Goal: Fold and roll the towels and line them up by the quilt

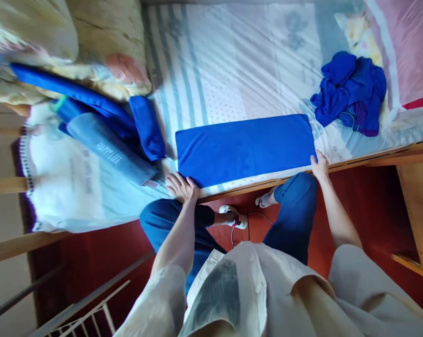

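A blue towel (244, 147), laid out as a long flat rectangle, lies along the near edge of the bed in front of me. My left hand (182, 186) rests at its near left corner, palm down with the fingers spread. At the near right corner, my right hand (319, 166) pinches the towel's edge between thumb and fingers. A crumpled heap of blue cloth (355, 91), with a bit of purple in it, sits to the right, apart from the towel. Left of the towel are a small folded blue cloth (147, 128) and a grey-blue folded towel (108, 152) lettered "HAPPY LIFE".
The striped, dotted bed sheet (229, 70) covers the bed. Bulky yellowish bedding (108, 32) is piled at the back left, and a pink pillow (406, 51) lies at the right. A wooden bed rail (383, 157) runs along the near side, above a red floor (369, 210).
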Demonstrator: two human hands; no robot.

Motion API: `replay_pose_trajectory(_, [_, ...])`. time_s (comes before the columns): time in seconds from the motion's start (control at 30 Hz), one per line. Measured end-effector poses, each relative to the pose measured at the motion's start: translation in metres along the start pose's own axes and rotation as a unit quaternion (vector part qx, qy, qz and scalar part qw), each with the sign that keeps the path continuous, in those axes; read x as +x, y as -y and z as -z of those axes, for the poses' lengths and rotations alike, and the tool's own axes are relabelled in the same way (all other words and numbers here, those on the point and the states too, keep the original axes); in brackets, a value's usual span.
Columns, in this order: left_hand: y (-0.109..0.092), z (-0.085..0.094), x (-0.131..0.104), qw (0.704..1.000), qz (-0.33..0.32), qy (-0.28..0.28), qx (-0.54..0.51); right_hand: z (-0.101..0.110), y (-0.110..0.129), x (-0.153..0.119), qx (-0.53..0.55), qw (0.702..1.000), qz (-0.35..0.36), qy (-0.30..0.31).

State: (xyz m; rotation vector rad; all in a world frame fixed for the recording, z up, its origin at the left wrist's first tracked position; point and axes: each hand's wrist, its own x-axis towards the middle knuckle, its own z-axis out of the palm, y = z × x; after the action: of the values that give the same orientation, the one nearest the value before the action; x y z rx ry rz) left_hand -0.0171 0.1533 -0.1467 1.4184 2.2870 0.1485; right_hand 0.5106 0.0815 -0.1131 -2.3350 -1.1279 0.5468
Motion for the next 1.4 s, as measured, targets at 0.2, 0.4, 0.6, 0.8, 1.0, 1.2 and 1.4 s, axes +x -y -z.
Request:
replay_pose_trajectory(0.2, [-0.001, -0.006, -0.004, 0.995, -0.095, -0.032, 0.012, -0.085, 0.083, -0.133, 0.399, 0.905, -0.068, 0.128])
replay_pose_trajectory(0.4, [-0.050, -0.019, 0.007, 0.916, -0.372, 0.113, 0.093, -0.159, 0.128, -0.182, 0.560, 0.761, -0.271, 0.182])
replay_pose_trajectory(0.6, [-0.152, -0.052, 0.026, 0.827, -0.496, 0.223, 0.148, -0.174, 0.130, -0.169, 0.617, 0.702, -0.327, 0.140])
replay_pose_trajectory(0.8, [-0.240, -0.063, 0.060, 0.840, -0.437, 0.247, 0.208, -0.186, 0.131, -0.158, 0.625, 0.686, -0.354, 0.119])
replay_pose_trajectory(1.0, [-0.292, -0.058, 0.084, 0.859, -0.367, 0.247, 0.256, -0.193, 0.130, -0.153, 0.619, 0.672, -0.393, 0.108])
replay_pose_trajectory(1.2, [-0.309, -0.067, 0.096, 0.890, -0.359, 0.195, 0.203, -0.194, 0.129, -0.152, 0.609, 0.669, -0.407, 0.128])
replay_pose_trajectory(1.4, [-0.312, -0.070, 0.099, 0.914, -0.327, 0.167, 0.175, -0.197, 0.134, -0.149, 0.615, 0.659, -0.415, 0.125])
